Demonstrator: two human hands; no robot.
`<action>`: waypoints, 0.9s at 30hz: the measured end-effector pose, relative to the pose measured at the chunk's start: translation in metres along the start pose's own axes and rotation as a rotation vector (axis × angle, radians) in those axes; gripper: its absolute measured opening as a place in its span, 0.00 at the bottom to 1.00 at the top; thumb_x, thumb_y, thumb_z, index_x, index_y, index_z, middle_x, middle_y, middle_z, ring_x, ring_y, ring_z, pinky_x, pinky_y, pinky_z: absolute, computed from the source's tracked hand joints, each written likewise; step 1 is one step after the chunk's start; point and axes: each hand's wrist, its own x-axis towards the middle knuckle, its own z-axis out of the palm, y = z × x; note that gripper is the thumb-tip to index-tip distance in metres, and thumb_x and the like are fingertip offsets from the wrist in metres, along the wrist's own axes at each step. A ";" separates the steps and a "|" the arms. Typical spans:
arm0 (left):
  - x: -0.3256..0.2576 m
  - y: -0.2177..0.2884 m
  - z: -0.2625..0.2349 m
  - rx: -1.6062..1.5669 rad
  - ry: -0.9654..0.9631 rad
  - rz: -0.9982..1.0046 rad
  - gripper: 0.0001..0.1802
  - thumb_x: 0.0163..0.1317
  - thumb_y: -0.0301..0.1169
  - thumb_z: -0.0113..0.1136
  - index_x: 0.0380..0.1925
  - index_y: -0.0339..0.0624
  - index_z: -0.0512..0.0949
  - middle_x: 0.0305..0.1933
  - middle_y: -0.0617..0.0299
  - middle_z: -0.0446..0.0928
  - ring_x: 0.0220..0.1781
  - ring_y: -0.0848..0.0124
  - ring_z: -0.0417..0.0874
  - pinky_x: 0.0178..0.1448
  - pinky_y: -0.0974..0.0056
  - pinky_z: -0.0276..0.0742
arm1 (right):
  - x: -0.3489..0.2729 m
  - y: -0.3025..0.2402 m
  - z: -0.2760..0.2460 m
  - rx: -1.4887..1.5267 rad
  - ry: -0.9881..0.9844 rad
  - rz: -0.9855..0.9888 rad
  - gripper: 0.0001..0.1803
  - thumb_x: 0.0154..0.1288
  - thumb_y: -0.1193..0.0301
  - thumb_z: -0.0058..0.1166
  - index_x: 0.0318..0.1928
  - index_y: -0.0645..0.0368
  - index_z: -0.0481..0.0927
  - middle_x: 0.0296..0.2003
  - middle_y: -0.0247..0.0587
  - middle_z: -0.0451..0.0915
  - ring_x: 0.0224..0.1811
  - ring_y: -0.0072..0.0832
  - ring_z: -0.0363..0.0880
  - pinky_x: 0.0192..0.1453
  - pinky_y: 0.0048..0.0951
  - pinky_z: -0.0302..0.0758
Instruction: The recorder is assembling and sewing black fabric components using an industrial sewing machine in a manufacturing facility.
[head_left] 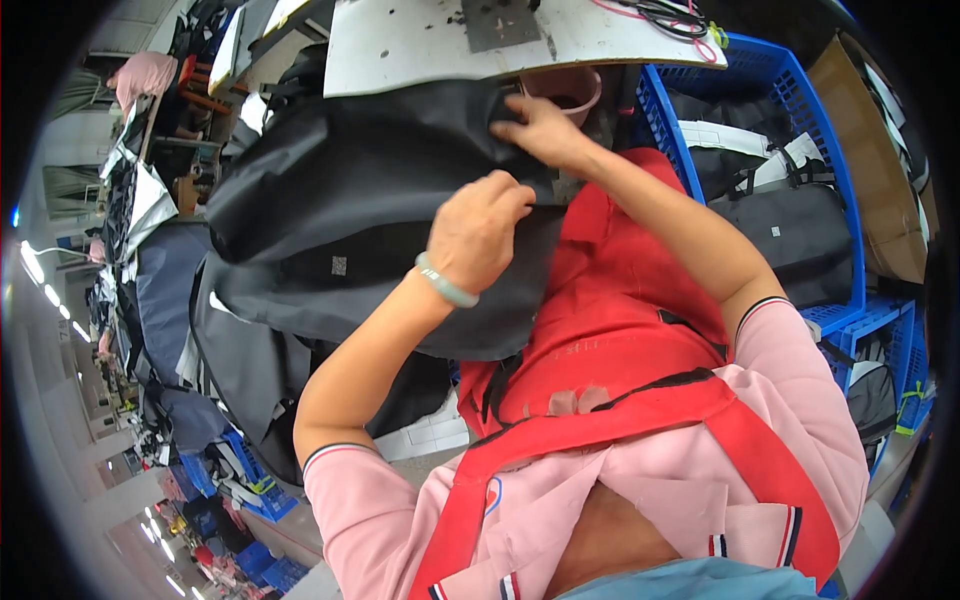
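Observation:
A large piece of black fabric (350, 190) hangs from the edge of a white worktable (420, 45) down over my lap. My left hand (480, 230), with a pale green bangle on its wrist, is closed on the fabric's near edge. My right hand (535, 130) pinches the same black fabric higher up, just below the table edge and next to a pink cup (565, 90). I wear a red apron (610, 320) over a pink shirt.
A blue plastic crate (800, 100) at my right holds black bags and folded fabric. A brown cardboard box (880, 170) stands beyond it. More dark fabric piles (170, 290) and blue crates (250, 480) lie at my left. Cables (670, 15) rest on the table.

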 end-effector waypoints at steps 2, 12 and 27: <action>0.038 0.018 -0.045 -0.061 0.087 0.000 0.03 0.55 0.24 0.60 0.31 0.40 0.78 0.33 0.56 0.75 0.35 0.54 0.79 0.39 0.56 0.76 | -0.008 0.037 0.000 0.153 -0.187 0.064 0.15 0.61 0.67 0.60 0.44 0.65 0.79 0.37 0.36 0.81 0.40 0.19 0.76 0.43 0.27 0.74; 0.116 -0.106 -0.071 -0.306 0.366 -0.439 0.07 0.58 0.27 0.64 0.34 0.33 0.84 0.26 0.61 0.81 0.27 0.76 0.76 0.36 0.70 0.73 | -0.014 -0.022 0.024 0.889 -0.134 0.419 0.10 0.68 0.69 0.54 0.47 0.58 0.76 0.24 0.24 0.73 0.20 0.11 0.63 0.23 0.18 0.61; 0.177 -0.140 -0.048 -0.203 0.358 -0.465 0.09 0.57 0.28 0.65 0.35 0.35 0.84 0.28 0.56 0.83 0.30 0.69 0.80 0.40 0.66 0.75 | 0.004 -0.019 -0.005 0.990 -0.043 0.384 0.04 0.71 0.67 0.50 0.38 0.53 0.72 0.23 0.27 0.73 0.20 0.15 0.69 0.22 0.19 0.64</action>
